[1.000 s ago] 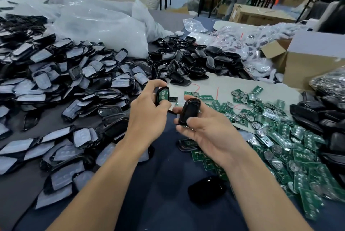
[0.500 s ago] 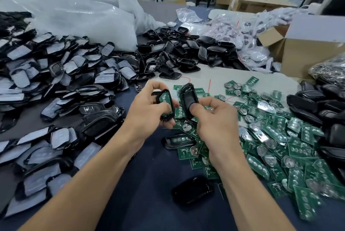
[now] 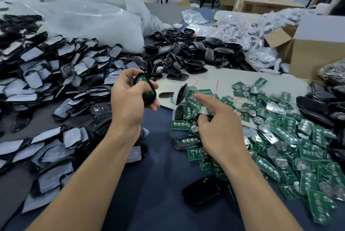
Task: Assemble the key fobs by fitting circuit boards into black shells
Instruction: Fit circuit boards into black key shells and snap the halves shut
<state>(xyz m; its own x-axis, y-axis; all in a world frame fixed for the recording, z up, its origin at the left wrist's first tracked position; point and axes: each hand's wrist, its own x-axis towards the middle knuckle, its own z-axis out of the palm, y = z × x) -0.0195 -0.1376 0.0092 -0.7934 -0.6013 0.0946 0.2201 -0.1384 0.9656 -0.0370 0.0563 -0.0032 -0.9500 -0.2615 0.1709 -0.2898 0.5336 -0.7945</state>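
Cluttered counter [image 3: 149, 184]: my left hand [image 3: 128, 107] grips a shell [image 3: 147, 91] with a board [image 3: 140, 80] in it, left of the boards [image 3: 280, 137]. My right hand [image 3: 220, 129] hovers over them, grasp unclear. Tilted, the board may slip out.

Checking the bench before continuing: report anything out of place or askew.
One black shell stands on its edge at the far left corner of the circuit boards, beyond the right hand, rather than lying flat. Whether it rests or is falling is unclear.

Shells [image 3: 186, 57], circuit boards [image 3: 308, 152] on table [image 3: 153, 193]
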